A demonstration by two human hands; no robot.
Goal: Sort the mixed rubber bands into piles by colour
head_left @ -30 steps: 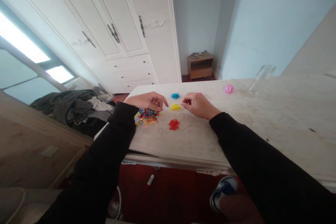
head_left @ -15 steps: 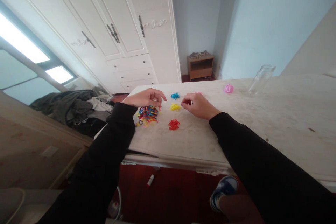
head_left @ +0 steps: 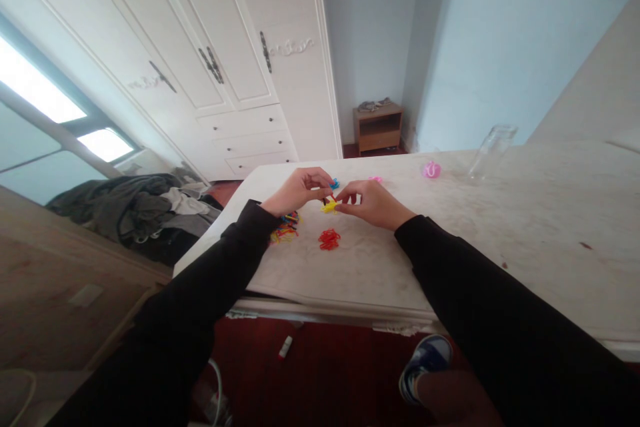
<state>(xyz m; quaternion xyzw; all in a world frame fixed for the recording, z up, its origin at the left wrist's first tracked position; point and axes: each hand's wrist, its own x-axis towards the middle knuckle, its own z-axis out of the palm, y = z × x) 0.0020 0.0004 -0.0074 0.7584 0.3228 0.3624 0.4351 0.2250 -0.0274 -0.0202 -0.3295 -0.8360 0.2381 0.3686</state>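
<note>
My left hand (head_left: 304, 189) and my right hand (head_left: 371, 204) meet over the yellow rubber bands (head_left: 329, 207), fingertips close together. Both pinch at a small red rubber band (head_left: 333, 197) stretched between them; a dark strand also shows by the left fingertips. Partly hidden behind the fingers lie blue rubber bands (head_left: 335, 183). A pile of red rubber bands (head_left: 329, 239) rests nearer to me. Under my left wrist, the mixed multicoloured pile (head_left: 285, 230) is largely covered. Some pink bands (head_left: 375, 179) sit just beyond my right hand.
On the white table (head_left: 450, 247), a pink bundle (head_left: 431, 170) and a clear glass (head_left: 493, 152) stand to the far right. Clothes (head_left: 135, 207) are heaped left of the table. A small wooden cabinet (head_left: 379, 128) is beyond it. A white tube (head_left: 285, 347) lies on the floor.
My left hand has moved right, from the mixed pile to my right hand, bringing the red band along. The right hand stays nearly in place and now pinches at the band too.
</note>
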